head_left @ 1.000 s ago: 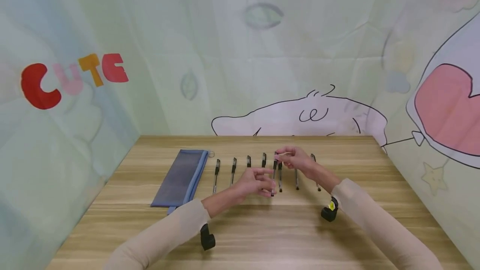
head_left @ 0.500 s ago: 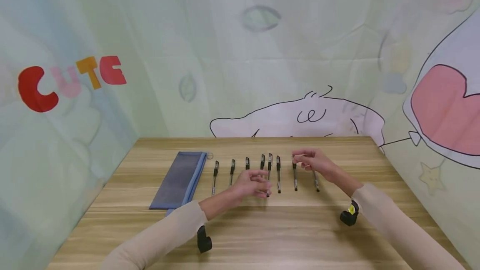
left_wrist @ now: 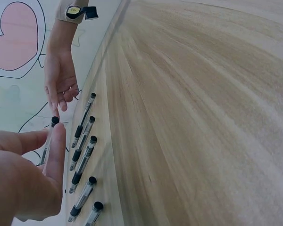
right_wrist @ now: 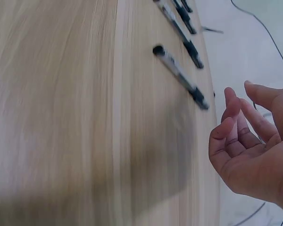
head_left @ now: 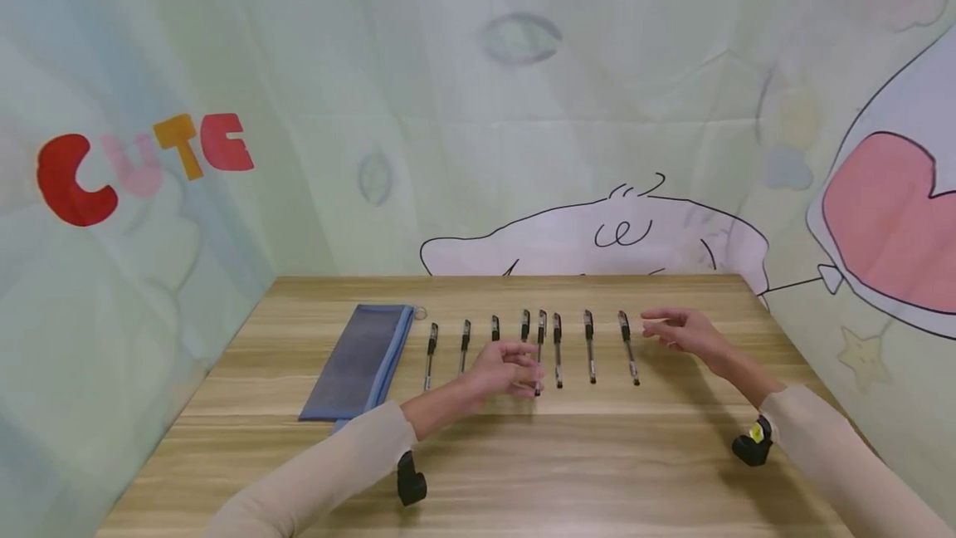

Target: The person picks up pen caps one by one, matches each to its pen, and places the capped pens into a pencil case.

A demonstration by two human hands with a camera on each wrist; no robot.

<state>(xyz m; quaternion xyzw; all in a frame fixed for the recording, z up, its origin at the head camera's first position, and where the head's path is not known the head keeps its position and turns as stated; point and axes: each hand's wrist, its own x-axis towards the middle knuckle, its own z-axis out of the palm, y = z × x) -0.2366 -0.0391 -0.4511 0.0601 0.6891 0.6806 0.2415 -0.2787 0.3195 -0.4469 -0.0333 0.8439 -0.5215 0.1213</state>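
Note:
My left hand (head_left: 502, 372) pinches a clear, black-capped pen (head_left: 541, 330) near its lower end. The left wrist view shows this pen (left_wrist: 49, 141) between thumb and fingers, raised off the table. To the right of the row, my right hand (head_left: 690, 334) hovers with loosely bent fingers and holds nothing. Closest to it lies the rightmost pen (head_left: 629, 349), untouched; in the right wrist view this pen (right_wrist: 179, 75) is apart from the fingers. Several like pens lie side by side on the table, among them one (head_left: 590, 347) right of centre. My left hand partly covers some of them.
A blue mesh zip pouch (head_left: 357, 364) lies flat left of the pens, with a small ring (head_left: 421, 313) at its far corner. The wooden table (head_left: 568, 471) ends at a printed curtain (head_left: 336, 123) behind and at both sides.
My right hand has let go of the pen that the left hand holds and moved right, past the last pen in the row. The left hand has stayed nearly still.

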